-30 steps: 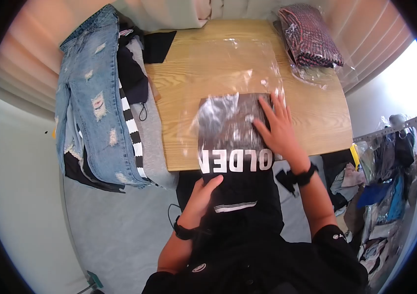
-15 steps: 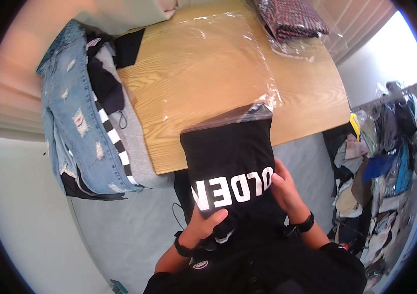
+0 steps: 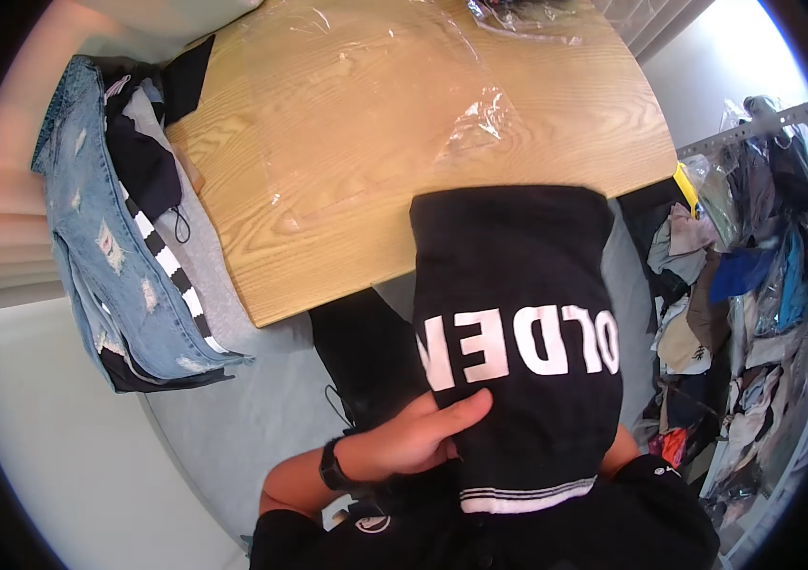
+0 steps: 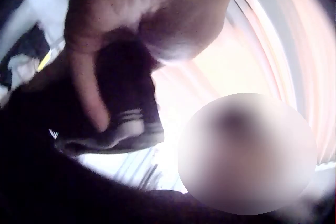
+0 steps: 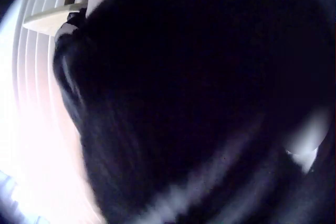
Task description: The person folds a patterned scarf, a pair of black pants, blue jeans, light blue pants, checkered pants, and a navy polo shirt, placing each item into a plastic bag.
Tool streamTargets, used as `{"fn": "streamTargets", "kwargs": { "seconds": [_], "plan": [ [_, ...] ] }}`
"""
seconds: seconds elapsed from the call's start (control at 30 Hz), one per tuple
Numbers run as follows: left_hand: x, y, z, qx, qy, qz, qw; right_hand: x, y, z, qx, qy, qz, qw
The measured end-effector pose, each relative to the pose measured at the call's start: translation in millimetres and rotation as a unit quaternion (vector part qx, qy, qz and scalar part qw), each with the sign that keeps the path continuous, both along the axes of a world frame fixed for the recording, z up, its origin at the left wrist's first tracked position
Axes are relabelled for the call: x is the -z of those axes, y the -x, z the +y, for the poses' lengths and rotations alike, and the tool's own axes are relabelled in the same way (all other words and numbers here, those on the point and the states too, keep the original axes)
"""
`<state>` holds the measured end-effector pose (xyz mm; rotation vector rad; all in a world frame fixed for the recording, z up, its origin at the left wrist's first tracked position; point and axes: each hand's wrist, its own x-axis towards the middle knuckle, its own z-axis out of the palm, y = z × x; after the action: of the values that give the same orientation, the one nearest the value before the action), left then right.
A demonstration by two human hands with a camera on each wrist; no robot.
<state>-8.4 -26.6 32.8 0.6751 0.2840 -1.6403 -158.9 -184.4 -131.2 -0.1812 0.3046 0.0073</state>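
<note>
A folded black garment with large white letters and a white striped band is held up in front of the body, off the table. The left hand grips its left side, thumb on the front and the other fingers behind. In the left wrist view the left hand holds the dark cloth near the striped band. The right hand is hidden behind the garment in the head view; only the forearm shows. Dark cloth fills most of the right wrist view.
A transparent plastic bag lies flat on the wooden table. Ripped blue jeans and other clothes are piled at the left. A wrapped item sits at the far edge. Clothes and bags fill a rack at the right.
The garment has come off the table and out from under the clear plastic, toward the body, then up and right. The right hand has gone from the plastic to behind the garment. The view has shifted.
</note>
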Motion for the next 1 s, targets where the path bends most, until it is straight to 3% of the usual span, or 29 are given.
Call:
{"fn": "streamTargets", "kwargs": {
  "seconds": [0.07,0.1,0.13,0.17,0.2,0.23,0.27,0.3,0.33,0.37,0.4,0.47,0.5,0.57,0.7,0.77,0.8,0.87,1.0],
  "plan": [
    [-3.6,-20.6,-9.7,0.261,0.009,-0.156,0.953,-1.4,-1.3,-2.9,0.0,0.018,0.005,1.0],
    [3.0,-34.6,-9.4,0.364,0.115,-0.156,0.911,-3.9,-1.6,-5.5,-0.001,0.03,0.005,1.0],
    [-9.1,-56.3,-14.7,0.515,0.136,-0.31,0.787,-6.7,-1.8,-7.6,-0.002,0.039,0.006,0.999],
    [-3.3,-81.2,-8.2,0.565,0.238,-0.353,0.707,-9.3,-1.7,-10.2,-0.001,0.051,0.005,0.999],
    [-19.8,-104.9,-8.2,0.506,0.235,-0.323,0.764,-12.2,-1.5,-13.7,-0.004,0.059,0.004,0.998],
    [-29.4,-128.1,-4.7,0.465,0.212,-0.37,0.776,-15.4,0.2,-15.6,-0.004,0.07,0.004,0.998],
    [-18.7,-144.1,4.3,0.341,0.203,-0.409,0.822,-20.1,2.0,-18.0,-0.004,0.08,0.001,0.997],
    [-39.1,-154.8,-11.7,0.269,0.082,-0.5,0.819,-23.5,4.0,-22.6,-0.003,0.088,-0.003,0.996],
    [-29.1,-162.6,-24.4,0.177,0.014,-0.66,0.73,-25.7,4.3,-23.8,-0.003,0.094,-0.006,0.996],
    [-12.6,-169.7,-32.8,0.075,-0.055,-0.788,0.609,-28.2,5.0,-24.9,-0.003,0.099,-0.007,0.995],
    [-2.0,-181.6,-38.6,0.073,-0.057,-0.79,0.607,-28.3,3.7,-25.6,-0.003,0.106,-0.006,0.994],
    [14.2,-199.8,-44.9,0.113,-0.025,-0.987,0.11,-30.6,1.4,-26.1,-0.005,0.116,-0.007,0.993],
    [21.0,-201.2,-44.2,0.111,-0.027,-0.988,0.106,-29.9,-1.2,-25.7,-0.006,0.123,-0.006,0.992],
    [31.3,-203.2,-45.7,0.2,-0.083,-0.952,0.214,-29.9,-5.3,-25.1,-0.008,0.132,-0.006,0.991],
    [35.5,-209.0,-42.8,0.194,-0.099,-0.961,0.17,-31.9,-5.8,-19.7,-0.01,0.15,0.001,0.989],
    [29.0,-203.4,-38.9,0.086,-0.08,-0.962,0.246,-33.1,-5.6,-16.5,-0.011,0.155,0.004,0.988],
    [22.5,-197.1,-36.8,0.087,-0.079,-0.962,0.246,-32.9,-5.2,-15.3,-0.014,0.159,0.005,0.987],
    [-1.5,-175.9,-36.0,0.026,-0.091,-0.93,0.354,-32.0,-10.4,-11.7,-0.02,0.169,0.006,0.985],
    [-22.3,-153.3,-25.5,-0.019,-0.056,-0.932,0.356,-21.8,-42.6,-9.1,-0.039,0.203,-0.001,0.978]
  ]
}}
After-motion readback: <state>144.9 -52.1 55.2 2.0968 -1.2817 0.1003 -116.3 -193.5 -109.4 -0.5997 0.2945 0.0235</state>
